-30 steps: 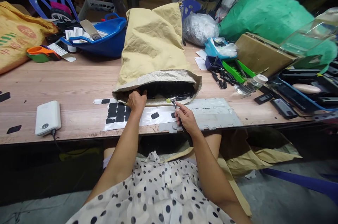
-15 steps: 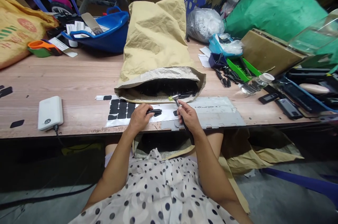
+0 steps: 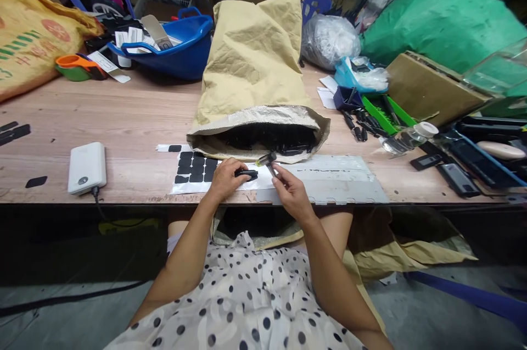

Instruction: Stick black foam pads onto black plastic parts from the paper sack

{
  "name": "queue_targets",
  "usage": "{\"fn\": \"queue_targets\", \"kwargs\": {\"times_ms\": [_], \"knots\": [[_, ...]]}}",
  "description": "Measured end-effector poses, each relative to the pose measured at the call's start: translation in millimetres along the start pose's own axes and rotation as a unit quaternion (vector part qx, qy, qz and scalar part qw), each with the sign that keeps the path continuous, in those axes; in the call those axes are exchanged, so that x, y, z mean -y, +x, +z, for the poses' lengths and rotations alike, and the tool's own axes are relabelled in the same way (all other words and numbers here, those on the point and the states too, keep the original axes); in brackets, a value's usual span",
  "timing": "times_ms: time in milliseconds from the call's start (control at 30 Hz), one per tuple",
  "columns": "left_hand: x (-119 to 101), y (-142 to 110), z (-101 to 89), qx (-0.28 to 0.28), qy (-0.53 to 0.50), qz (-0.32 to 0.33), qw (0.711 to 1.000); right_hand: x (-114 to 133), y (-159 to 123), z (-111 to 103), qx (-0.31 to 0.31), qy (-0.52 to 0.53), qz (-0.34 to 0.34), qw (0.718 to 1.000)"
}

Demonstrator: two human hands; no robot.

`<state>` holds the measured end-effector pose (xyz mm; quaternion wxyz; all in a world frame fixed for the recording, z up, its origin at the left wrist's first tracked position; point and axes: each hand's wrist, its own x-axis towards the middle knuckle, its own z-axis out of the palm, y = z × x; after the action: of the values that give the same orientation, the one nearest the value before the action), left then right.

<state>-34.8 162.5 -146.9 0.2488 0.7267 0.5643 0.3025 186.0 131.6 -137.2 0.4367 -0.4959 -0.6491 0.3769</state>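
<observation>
Closed round the handle of a small hammer (image 3: pixel 267 159) is my right hand (image 3: pixel 291 190). The hammer's head has a yellowish face on its left end and hangs just in front of the sack's mouth. My left hand (image 3: pixel 226 178) pinches a small black plastic part (image 3: pixel 247 174) low over the table edge; its exact kind is too small to tell. Under and beside that hand lies a white sheet of black stickers (image 3: pixel 197 166). A beige sack (image 3: pixel 251 59) lies behind, its open mouth toward me, with dark pieces inside.
A grey board (image 3: pixel 341 178) lies at the table's front edge. On the left stand a white power bank (image 3: pixel 87 167) with a cable and a blue basin (image 3: pixel 181 45). To the right are a green tray (image 3: pixel 389 114), a clear bottle (image 3: pixel 409 138) and black parts.
The hammer has turned in my right hand, so its head now shows more sideways and its handle is less visible. My left hand keeps the black part; the whole view has shifted slightly.
</observation>
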Motion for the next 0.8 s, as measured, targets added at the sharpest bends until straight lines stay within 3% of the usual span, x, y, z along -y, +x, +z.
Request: {"fn": "queue_targets", "kwargs": {"times_ms": [100, 300, 533, 800], "knots": [[1.5, -0.1, 1.1, -0.009, -0.016, -0.002, 1.000, 8.1, -3.7, 8.4, 0.016, -0.111, -0.099, 0.989], [2.2, 0.9, 2.3, -0.012, -0.032, -0.009, 0.999, 15.7, -5.1, 15.3, 0.008, -0.224, -0.149, 0.963], [-2.6, 1.4, -0.5, -0.005, -0.033, -0.026, 0.999, 15.4, -7.7, 21.5, 0.043, -0.306, -0.131, 0.942], [-0.2, 1.8, 0.8, -0.010, -0.034, -0.023, 0.999, 16.7, -6.9, 13.6, 0.001, -0.265, -0.133, 0.955]]}}
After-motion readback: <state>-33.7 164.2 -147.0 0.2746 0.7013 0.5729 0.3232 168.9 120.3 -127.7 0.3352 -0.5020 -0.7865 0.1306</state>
